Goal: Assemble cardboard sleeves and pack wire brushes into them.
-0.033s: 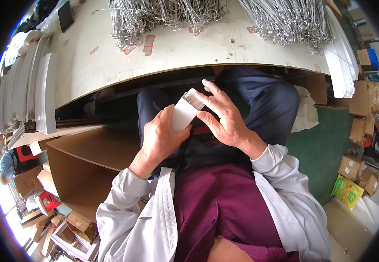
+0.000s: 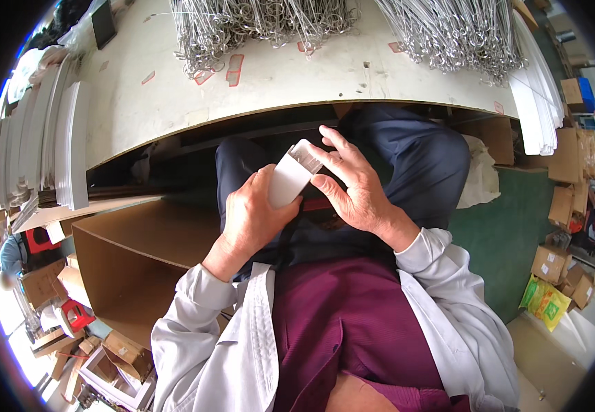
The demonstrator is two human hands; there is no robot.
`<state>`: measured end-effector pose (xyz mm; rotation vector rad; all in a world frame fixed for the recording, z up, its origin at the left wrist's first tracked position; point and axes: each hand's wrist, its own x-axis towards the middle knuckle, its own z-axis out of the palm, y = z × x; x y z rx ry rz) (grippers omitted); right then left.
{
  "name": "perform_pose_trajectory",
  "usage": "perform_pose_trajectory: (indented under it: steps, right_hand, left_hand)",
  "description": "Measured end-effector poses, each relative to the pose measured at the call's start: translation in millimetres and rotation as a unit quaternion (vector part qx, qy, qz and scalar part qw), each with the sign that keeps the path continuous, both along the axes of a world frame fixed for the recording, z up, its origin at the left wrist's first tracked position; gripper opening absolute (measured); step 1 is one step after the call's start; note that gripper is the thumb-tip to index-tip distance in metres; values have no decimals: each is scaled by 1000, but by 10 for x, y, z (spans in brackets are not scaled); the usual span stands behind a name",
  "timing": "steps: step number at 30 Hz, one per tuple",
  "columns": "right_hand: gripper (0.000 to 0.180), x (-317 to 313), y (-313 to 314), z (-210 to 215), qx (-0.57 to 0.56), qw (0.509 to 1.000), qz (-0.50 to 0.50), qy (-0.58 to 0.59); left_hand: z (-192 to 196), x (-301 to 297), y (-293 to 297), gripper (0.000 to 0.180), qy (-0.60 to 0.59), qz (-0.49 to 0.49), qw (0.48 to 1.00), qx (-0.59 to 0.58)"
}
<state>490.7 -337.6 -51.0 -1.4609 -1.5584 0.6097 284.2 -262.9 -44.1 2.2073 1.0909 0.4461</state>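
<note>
Above my lap, my left hand (image 2: 253, 209) is closed around a slim white cardboard box (image 2: 289, 182), which tilts up and to the right. The upper end of the box is open, and greyish, thin-edged contents show there, too small to name. At that end hovers my right hand (image 2: 354, 185), with its fingers stretched and apart. Its index fingertip lies at the flap by the opening, and the thumb is close to the box's right edge. I cannot tell whether the fingertips press on it.
Bundles of metal wire rods with looped ends (image 2: 263, 31) lie on the white worktable (image 2: 153, 103) ahead. More looped rods (image 2: 448, 41) are at the right, beside white flat strips (image 2: 534, 103). White panels (image 2: 71, 147) stand at the left. An open carton (image 2: 133, 254) sits left of my legs.
</note>
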Motion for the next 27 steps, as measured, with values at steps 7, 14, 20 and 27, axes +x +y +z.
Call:
perform_pose_trajectory:
  steps: [7, 14, 20, 27]
  right_hand:
    - [37, -27, 39, -67, -67, 992, 76, 74]
    - [29, 58, 34, 22, -187, 935, 111, 280]
    - [26, -57, -27, 4, -176, 942, -18, 286]
    - [23, -150, -107, -91, -78, 991, -77, 77]
  left_hand:
    - [-57, 10, -110, 63, 7, -7, 1000, -29]
    - [-15, 129, -132, 73, -43, -16, 998, -49]
    - [19, 211, -112, 69, -62, -2, 992, -114]
    - [-128, 241, -198, 65, -63, -33, 993, -97]
